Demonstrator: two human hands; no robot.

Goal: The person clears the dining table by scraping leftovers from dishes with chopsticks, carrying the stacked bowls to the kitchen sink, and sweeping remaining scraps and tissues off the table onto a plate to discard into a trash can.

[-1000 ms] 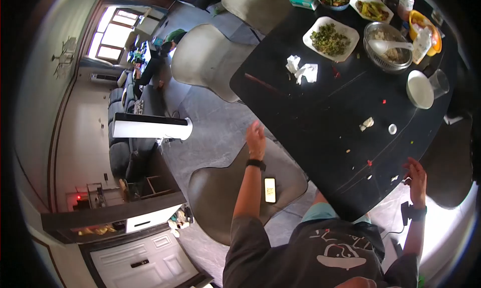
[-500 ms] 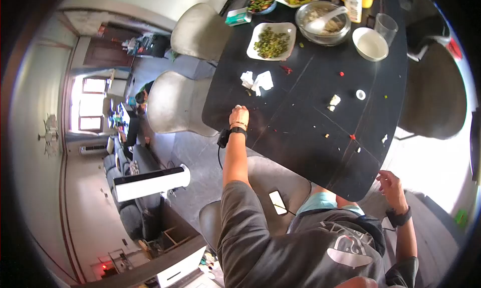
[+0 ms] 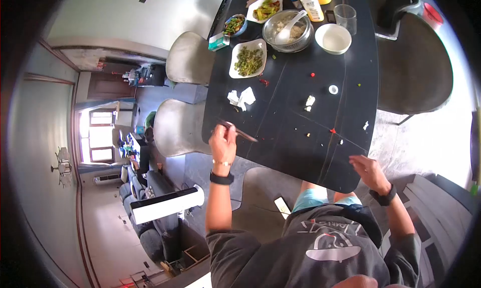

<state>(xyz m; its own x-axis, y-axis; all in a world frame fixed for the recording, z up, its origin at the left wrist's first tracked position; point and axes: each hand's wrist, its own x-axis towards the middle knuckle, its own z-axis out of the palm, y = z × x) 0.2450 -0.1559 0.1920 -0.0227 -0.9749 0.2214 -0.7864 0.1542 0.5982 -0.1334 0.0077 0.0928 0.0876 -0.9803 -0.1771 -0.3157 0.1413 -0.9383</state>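
- The left grip point(image 3: 223, 144) is closed around slim dark chopsticks point(image 3: 246, 135), pinched at the fingertips; whether it is one stick or a pair, I cannot tell.
- The chopsticks are by the left edge of the tabletop point(image 3: 280, 95); whether they touch it is unclear.
- Their long axis slants: one end by the fingertips, the free end pointing right and slightly back toward the person.
- The left grip is plainly the nearer one, on the chopsticks themselves. The right grip point(image 3: 371, 174) is well apart, off to the right.
- The right grip is released, fingers loosely extended by the near right edge of the tabletop, with nothing visible in it.
- Crumpled tissues point(image 3: 241, 97) lie just beyond the chopsticks; a pale scrap point(image 3: 309, 103) and a red scrap point(image 3: 332, 131) lie to their right, between the two sides.
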